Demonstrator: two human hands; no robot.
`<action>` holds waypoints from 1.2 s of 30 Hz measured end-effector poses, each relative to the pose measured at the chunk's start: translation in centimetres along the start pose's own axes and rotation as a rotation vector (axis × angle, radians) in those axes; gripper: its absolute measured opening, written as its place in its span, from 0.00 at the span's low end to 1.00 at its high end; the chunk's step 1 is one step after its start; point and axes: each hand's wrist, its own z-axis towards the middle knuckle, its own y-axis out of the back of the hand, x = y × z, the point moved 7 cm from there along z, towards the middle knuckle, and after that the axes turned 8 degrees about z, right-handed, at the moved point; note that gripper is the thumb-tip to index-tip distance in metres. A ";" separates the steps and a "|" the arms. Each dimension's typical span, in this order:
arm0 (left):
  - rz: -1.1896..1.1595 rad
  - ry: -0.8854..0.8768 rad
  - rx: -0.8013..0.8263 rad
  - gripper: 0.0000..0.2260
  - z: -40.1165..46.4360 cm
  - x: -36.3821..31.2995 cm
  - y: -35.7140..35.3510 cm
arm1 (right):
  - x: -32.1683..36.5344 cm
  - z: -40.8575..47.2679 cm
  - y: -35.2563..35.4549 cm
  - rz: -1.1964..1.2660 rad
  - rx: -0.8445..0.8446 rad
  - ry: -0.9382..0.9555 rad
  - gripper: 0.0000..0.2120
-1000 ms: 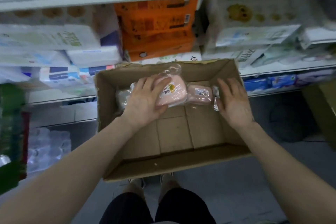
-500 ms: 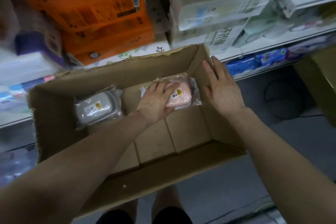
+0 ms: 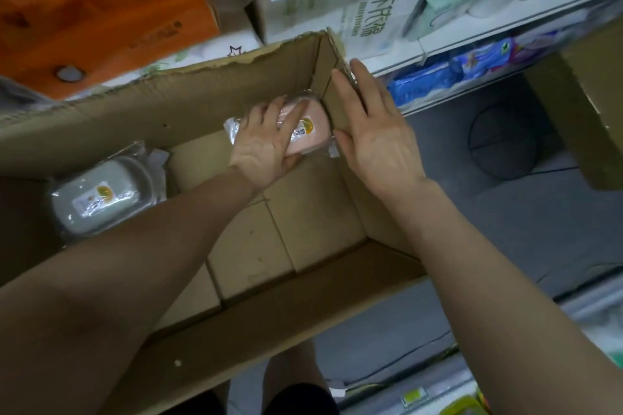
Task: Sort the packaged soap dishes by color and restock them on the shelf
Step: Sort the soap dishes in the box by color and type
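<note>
An open cardboard box (image 3: 313, 232) is in front of me, below the shelves. In its far right corner lies a pink soap dish (image 3: 312, 131) in clear wrap with a yellow sticker. My left hand (image 3: 266, 145) grips it, fingers over its top and thumb under its near edge. My right hand (image 3: 374, 135) lies flat with straight fingers against the box's right wall, just beside the pink dish. A grey packaged soap dish (image 3: 97, 200) sits at the box's left end, partly hidden by my left forearm.
Shelves (image 3: 472, 34) behind the box carry white tissue packs (image 3: 367, 10) and orange cartons (image 3: 94, 0). Blue packs (image 3: 438, 74) lie on a lower shelf. Another cardboard box (image 3: 590, 104) stands on the grey floor at the right.
My left hand has slid the pink dish to the right into the far right corner of the box. The view has swung, so the grey dish at the left shows.
</note>
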 end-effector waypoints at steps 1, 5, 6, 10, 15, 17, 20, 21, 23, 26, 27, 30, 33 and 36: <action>-0.018 0.014 0.015 0.41 0.2 0.1 0.1 | -0.1 0.0 -0.1 0.003 0.009 -0.004 0.35; -0.054 0.039 0.075 0.41 0.7 0.6 0.5 | -0.2 0.2 -0.3 0.001 0.027 -0.004 0.34; -0.026 0.039 0.067 0.41 0.7 0.8 0.8 | -0.1 0.2 -0.2 -0.007 0.028 -0.002 0.34; 0.088 -0.011 -0.043 0.36 0.2 0.2 1.8 | 0.3 0.0 -0.2 -0.022 0.041 -0.001 0.33; 0.019 0.004 0.015 0.35 0.3 0.0 2.0 | 0.6 0.0 0.2 -0.048 0.049 0.002 0.34; 0.029 -0.026 0.088 0.36 0.3 -0.1 2.5 | 0.5 0.0 0.1 -0.043 0.065 -0.005 0.34; 0.009 -0.030 0.121 0.38 -0.6 0.3 4.2 | 0.5 -0.1 0.2 -0.053 0.092 -0.010 0.35; 0.001 -0.026 0.124 0.38 -1.1 0.5 5.0 | 0.6 -0.1 0.3 -0.067 0.099 -0.013 0.34; -0.006 -0.022 0.128 0.36 -2.6 1.4 6.5 | 1.2 -0.3 0.8 -0.113 0.115 -0.020 0.34; -0.040 -0.015 0.137 0.32 -5.5 3.2 9.3 | 3.4 -0.6 1.9 -0.186 0.111 0.024 0.34; -0.043 -0.014 0.127 0.31 -6.6 3.9 10.3 | 4.4 -0.7 2.4 -0.199 0.108 0.039 0.34; -0.054 0.027 0.064 0.28 -10.6 6.4 13.9 | 8.3 -1.0 3.6 -0.187 0.092 0.070 0.35; -0.025 0.114 -0.025 0.26 -15.5 9.4 17.7 | 13.6 -1.2 3.9 -0.140 0.110 0.159 0.35; 0.026 0.216 -0.139 0.24 -21.3 12.9 20.8 | 20.1 -1.2 3.4 -0.107 0.150 0.323 0.34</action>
